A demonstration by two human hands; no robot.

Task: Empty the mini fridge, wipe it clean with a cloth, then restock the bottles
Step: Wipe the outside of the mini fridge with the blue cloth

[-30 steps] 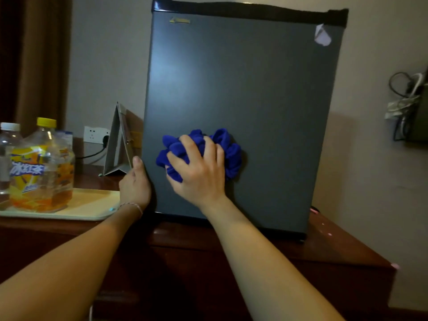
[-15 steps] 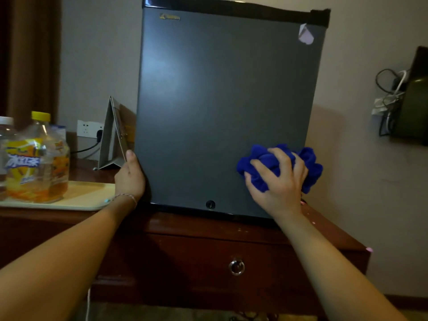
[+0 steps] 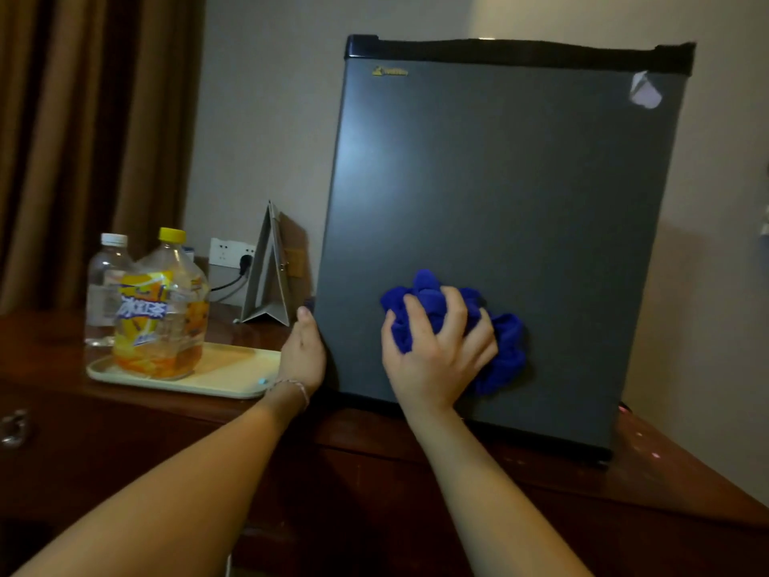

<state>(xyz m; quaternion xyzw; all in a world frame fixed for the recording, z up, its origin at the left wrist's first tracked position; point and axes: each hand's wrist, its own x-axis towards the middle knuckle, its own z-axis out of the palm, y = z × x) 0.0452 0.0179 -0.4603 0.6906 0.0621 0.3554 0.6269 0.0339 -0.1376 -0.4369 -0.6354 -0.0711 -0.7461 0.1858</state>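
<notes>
A dark grey mini fridge stands on a wooden cabinet with its door closed. My right hand grips a bunched blue cloth and presses it against the lower middle of the door. My left hand rests on the fridge's lower left edge, fingers mostly straight along the side. To the left, a big bottle with a yellow cap and orange label stands on a cream tray. A clear water bottle with a white cap stands just behind it.
The dark wooden cabinet has a drawer ring pull at the far left. A folded grey stand and a wall socket with a black plug sit behind the tray. Brown curtains hang at the left.
My right hand has slid the blue cloth from the door's lower right back toward the lower middle. The left hand stays on the fridge's left edge. The camera has swung left.
</notes>
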